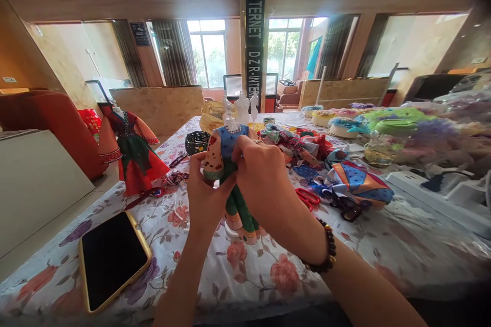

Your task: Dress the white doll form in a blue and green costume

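Observation:
A small white mannequin doll (230, 143) in a blue top, patterned sleeves and a green skirt stands on the flowered tablecloth (249, 271) before me. My left hand (205, 194) grips the doll's waist from the left, fingers curled round it. From the right, my right hand (257, 173) pinches the dress at the chest; a dark bead bracelet (326, 253) circles that wrist. The skirt's orange hem (245, 232) shows below my hands.
A black phone in a gold case (111, 258) lies at the near left. A second doll in a red and green dress (132, 156) stands at the left edge. Red scissors (307, 196), fabric scraps (349, 184), a black basket (196, 142) and bare white mannequins (242, 107) lie beyond.

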Available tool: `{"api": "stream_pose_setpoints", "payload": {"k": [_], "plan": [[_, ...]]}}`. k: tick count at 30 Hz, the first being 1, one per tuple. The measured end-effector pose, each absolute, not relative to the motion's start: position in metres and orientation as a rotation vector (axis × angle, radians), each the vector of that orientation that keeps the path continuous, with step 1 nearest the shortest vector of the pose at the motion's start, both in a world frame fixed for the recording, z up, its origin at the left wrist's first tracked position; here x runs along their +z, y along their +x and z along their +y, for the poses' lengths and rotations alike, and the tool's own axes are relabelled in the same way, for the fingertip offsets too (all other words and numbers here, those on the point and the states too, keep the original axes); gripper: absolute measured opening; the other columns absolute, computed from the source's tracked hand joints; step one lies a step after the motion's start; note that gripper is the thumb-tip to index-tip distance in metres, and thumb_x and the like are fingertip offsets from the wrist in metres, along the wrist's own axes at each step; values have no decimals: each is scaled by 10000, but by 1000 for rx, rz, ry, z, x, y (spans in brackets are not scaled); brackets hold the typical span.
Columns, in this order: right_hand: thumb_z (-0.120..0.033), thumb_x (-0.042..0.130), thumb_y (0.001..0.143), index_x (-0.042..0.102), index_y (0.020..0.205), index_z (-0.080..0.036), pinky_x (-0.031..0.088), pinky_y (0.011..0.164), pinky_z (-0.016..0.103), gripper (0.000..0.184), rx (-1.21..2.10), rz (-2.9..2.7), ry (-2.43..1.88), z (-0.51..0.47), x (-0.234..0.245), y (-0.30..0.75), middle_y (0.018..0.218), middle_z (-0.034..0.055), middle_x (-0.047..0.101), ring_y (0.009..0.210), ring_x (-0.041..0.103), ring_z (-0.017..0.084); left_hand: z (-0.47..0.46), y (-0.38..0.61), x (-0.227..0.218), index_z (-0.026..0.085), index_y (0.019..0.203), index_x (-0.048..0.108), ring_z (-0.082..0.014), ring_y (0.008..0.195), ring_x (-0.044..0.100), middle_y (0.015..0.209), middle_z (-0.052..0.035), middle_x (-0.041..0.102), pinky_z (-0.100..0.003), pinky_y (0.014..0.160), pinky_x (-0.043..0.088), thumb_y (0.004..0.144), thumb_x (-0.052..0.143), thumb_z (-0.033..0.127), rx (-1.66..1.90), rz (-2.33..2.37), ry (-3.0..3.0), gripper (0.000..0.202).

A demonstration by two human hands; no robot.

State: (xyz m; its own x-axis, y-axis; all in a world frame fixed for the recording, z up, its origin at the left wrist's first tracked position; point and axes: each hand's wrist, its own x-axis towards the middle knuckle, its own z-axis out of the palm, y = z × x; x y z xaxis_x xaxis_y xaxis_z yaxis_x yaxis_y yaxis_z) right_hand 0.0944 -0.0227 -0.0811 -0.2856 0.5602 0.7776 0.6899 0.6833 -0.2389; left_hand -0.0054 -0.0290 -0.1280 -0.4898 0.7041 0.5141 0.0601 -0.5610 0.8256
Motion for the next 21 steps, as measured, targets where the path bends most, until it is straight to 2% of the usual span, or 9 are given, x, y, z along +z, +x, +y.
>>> {"api": "stream_pose_setpoints", "payload": {"k": [6, 11, 14, 17, 21], "plan": [[42, 448, 718, 573, 768, -160, 310, 461, 230, 242, -125, -1948, -1031, -19, -85, 95, 681, 24, 621, 544, 526, 115, -28, 0, -127, 249, 897, 480, -115, 653, 547, 742, 61, 576, -216, 596, 430, 566, 752, 184, 2085, 1185, 1333, 434], [-142, 553, 834, 582, 906, -147, 359, 495, 242, 78, -1, -1875, -1042, -20, -89, 107, 724, 38, 669, 607, 585, 146, -34, 4, -126, 253, 949, 454, -132, 659, 593, 756, 57, 612, -241, 626, 461, 584, 745, 190, 2034, 1260, 1269, 471], [-229, 532, 878, 614, 817, -143, 342, 479, 259, 133, -60, -1937, -1105, -22, -91, 113, 665, 51, 669, 561, 578, 158, -34, 6, -127, 247, 950, 461, -142, 701, 612, 785, 47, 621, -251, 656, 479, 579, 753, 190, 2052, 1275, 1273, 475], [-183, 498, 890, 609, 684, -154, 298, 444, 260, 236, -187, -1990, -1125, -22, -95, 115, 613, 50, 655, 498, 544, 145, -33, 6, -129, 248, 967, 462, -144, 699, 618, 812, 35, 629, -255, 647, 490, 590, 754, 208, 2046, 1285, 1269, 479], [-130, 469, 891, 609, 693, -152, 259, 410, 256, 244, -273, -1976, -1102, -22, -102, 115, 570, 37, 638, 433, 502, 128, -34, 8, -127, 252, 975, 450, -151, 690, 624, 805, 29, 642, -258, 627, 499, 609, 746, 216, 2019, 1338, 1296, 472]]}}
